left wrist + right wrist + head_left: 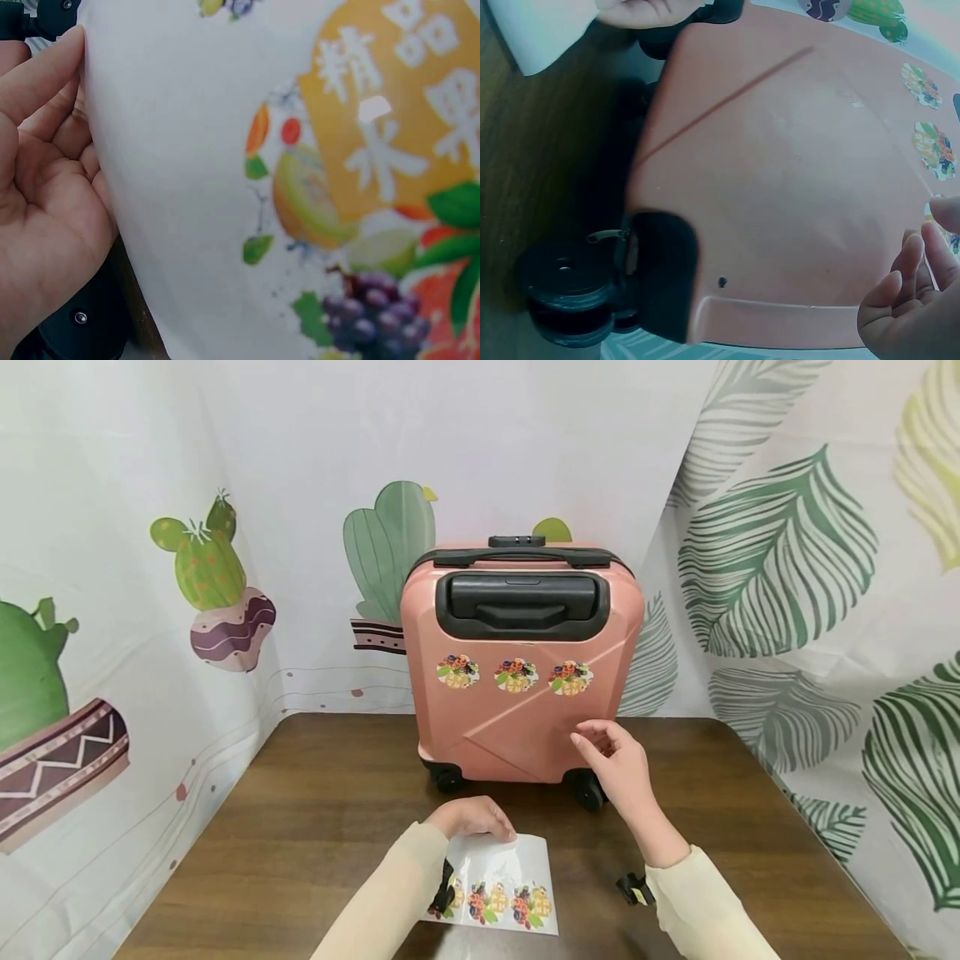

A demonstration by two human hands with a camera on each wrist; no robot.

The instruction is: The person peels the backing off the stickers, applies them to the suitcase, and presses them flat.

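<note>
A pink suitcase (510, 735) stands upright on the table, with three round fruit stickers (516, 676) in a row below its black handle recess. In front of it, my left hand (474, 817) pinches the top edge of a white sticker sheet (532, 862), whose lower part carries several fruit stickers (531, 906). The left wrist view shows the sheet (172, 150) up close, its edge between thumb and fingers. My right hand (621, 768) is by the suitcase's lower right side, fingers loosely bent, with nothing seen between thumb and fingertips.
Black wheels (589, 789) hold the suitcase up at the back of the brown wooden table (300, 827). Behind hangs a white cloth (315, 443) printed with cacti and leaves. A black strap device (636, 888) sits at my right wrist.
</note>
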